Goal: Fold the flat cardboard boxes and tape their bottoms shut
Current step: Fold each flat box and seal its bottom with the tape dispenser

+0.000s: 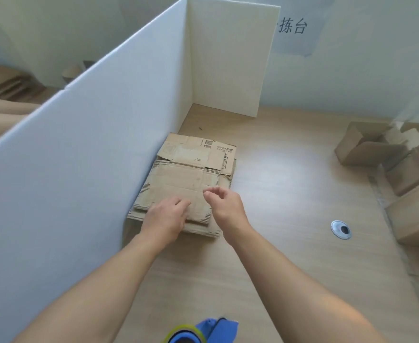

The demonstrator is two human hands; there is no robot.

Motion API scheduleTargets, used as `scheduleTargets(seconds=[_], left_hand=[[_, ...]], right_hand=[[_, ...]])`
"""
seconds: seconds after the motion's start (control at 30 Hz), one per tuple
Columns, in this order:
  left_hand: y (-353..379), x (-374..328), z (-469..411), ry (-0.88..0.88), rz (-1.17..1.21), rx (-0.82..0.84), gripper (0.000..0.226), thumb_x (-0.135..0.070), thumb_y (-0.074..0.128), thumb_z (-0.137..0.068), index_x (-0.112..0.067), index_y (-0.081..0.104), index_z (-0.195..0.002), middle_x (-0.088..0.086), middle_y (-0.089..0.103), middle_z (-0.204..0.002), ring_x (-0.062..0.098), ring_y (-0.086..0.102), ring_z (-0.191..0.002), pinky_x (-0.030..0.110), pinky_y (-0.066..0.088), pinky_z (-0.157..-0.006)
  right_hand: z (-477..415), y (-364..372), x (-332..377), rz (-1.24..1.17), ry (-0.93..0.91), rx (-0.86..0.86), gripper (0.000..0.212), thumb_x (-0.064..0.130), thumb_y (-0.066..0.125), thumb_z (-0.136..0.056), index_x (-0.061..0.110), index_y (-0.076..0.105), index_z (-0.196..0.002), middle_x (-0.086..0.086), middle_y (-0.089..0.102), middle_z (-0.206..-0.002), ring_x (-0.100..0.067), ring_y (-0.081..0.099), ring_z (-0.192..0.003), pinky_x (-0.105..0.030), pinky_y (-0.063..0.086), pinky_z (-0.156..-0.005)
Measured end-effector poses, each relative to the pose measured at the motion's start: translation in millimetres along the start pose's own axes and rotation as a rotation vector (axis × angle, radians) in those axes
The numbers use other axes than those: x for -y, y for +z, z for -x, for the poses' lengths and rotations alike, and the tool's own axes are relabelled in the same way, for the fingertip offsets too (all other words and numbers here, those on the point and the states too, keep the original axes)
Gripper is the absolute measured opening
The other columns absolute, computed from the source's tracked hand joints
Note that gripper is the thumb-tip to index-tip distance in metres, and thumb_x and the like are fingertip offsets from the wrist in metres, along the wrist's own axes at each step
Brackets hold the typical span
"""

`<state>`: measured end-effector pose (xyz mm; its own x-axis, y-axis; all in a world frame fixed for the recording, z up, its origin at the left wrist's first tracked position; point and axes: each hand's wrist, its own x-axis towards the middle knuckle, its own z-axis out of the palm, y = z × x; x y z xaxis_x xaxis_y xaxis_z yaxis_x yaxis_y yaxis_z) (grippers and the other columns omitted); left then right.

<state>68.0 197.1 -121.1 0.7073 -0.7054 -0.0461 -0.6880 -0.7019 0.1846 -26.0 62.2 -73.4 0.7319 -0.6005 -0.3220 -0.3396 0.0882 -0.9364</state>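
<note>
Stack of flat brown cardboard boxes [178,179] lies on light wood worktop [277,194], its left edge right against tall white corrugated divider [92,132]. Left grip [165,215] rests palm-down on top sheet near front edge, fingers fairly straight, holding nothing. Right grip [224,205] hovers just over stack's front-right part, fingers loosely curled, thumb & forefinger close, nothing in it. Folded-up brown boxes [401,169] sit at far right, well apart from stack. Blue tape dispenser w/ yellow-green roll [203,330] at bottom edge. Round metal grommet [341,229] in worktop.
</note>
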Motion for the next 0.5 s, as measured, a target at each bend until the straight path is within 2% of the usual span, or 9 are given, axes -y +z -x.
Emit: scheduleTargets(seconds=[0.07,0.13,0.2,0.27,0.3,0.37,0.4,0.43,0.5], left_hand=[[1,2,2,-0.081,-0.093,0.136,0.056,-0.047,0.053,-0.096,-0.035,0.034,-0.147,-0.003,0.027,-0.157,0.023,0.025,-0.144,0.045,0.031,-0.111],[0,2,-5,-0.074,-0.148,0.169,0.068,-0.052,0.053,-0.095,-0.037,0.021,-0.153,-0.005,0.006,-0.164,0.021,0.004,-0.15,0.045,0.018,-0.118],[-1,-3,-19,0.015,-0.22,0.142,0.069,-0.052,0.05,-0.096,-0.036,0.017,-0.154,-0.003,0.003,-0.165,0.021,0.002,-0.151,0.044,0.016,-0.12],[3,-6,-29,0.116,-0.267,0.156,0.062,-0.049,0.047,-0.098,-0.031,0.023,-0.152,0.001,0.016,-0.162,0.023,0.016,-0.149,0.042,0.029,-0.115],[6,-5,-33,0.171,-0.296,0.168,0.056,-0.046,0.048,-0.098,-0.027,0.031,-0.148,0.005,0.029,-0.156,0.027,0.028,-0.143,0.043,0.039,-0.108],[11,-2,-39,0.301,-0.372,0.155,0.041,-0.035,0.056,-0.095,-0.016,0.045,-0.13,0.013,0.051,-0.125,0.035,0.052,-0.114,0.046,0.054,-0.083],[11,-1,-41,0.359,-0.419,0.145,0.035,-0.028,0.06,-0.093,-0.012,0.045,-0.121,0.016,0.054,-0.11,0.036,0.057,-0.097,0.048,0.056,-0.07],[10,0,-42,0.402,-0.465,0.144,0.031,-0.021,0.059,-0.093,-0.01,0.044,-0.119,0.017,0.055,-0.101,0.037,0.059,-0.089,0.048,0.056,-0.065],[1,-8,-43,0.438,-0.55,0.198,0.036,-0.011,0.044,-0.098,-0.007,0.038,-0.133,0.02,0.055,-0.107,0.038,0.061,-0.096,0.045,0.054,-0.072]], right_hand=[[13,-17,-1,0.009,-0.06,-0.003,0.013,0.028,0.061,-0.093,0.024,0.068,-0.104,0.006,0.067,-0.107,-0.009,0.061,-0.096,-0.03,0.049,-0.086],[22,-37,-10,0.077,-0.107,-0.016,0.019,0.031,0.06,-0.095,0.025,0.065,-0.113,0.007,0.064,-0.118,-0.008,0.057,-0.112,-0.029,0.045,-0.097],[25,-56,-28,0.188,-0.098,-0.011,0.026,0.032,0.059,-0.097,0.023,0.062,-0.121,0.005,0.059,-0.124,-0.008,0.053,-0.119,-0.029,0.041,-0.103],[27,-65,-45,0.304,-0.08,0.023,0.031,0.033,0.057,-0.098,0.022,0.058,-0.128,0.003,0.055,-0.13,-0.009,0.049,-0.124,-0.03,0.039,-0.106],[26,-66,-55,0.348,-0.073,0.036,0.034,0.034,0.056,-0.099,0.022,0.057,-0.13,0.002,0.053,-0.132,-0.01,0.048,-0.125,-0.029,0.037,-0.106],[22,-62,-67,0.393,-0.043,0.053,0.036,0.034,0.054,-0.1,0.022,0.055,-0.134,-0.001,0.051,-0.135,-0.011,0.046,-0.128,-0.028,0.036,-0.106],[22,-59,-70,0.403,-0.033,0.063,0.037,0.035,0.053,-0.1,0.022,0.054,-0.135,-0.002,0.05,-0.136,-0.012,0.045,-0.129,-0.027,0.036,-0.105],[19,-56,-72,0.407,-0.031,0.076,0.037,0.035,0.053,-0.1,0.022,0.054,-0.135,-0.002,0.049,-0.136,-0.013,0.045,-0.13,-0.027,0.035,-0.105],[14,-51,-73,0.41,-0.021,0.085,0.037,0.035,0.052,-0.1,0.021,0.054,-0.134,-0.002,0.049,-0.136,-0.013,0.045,-0.13,-0.027,0.035,-0.104]])
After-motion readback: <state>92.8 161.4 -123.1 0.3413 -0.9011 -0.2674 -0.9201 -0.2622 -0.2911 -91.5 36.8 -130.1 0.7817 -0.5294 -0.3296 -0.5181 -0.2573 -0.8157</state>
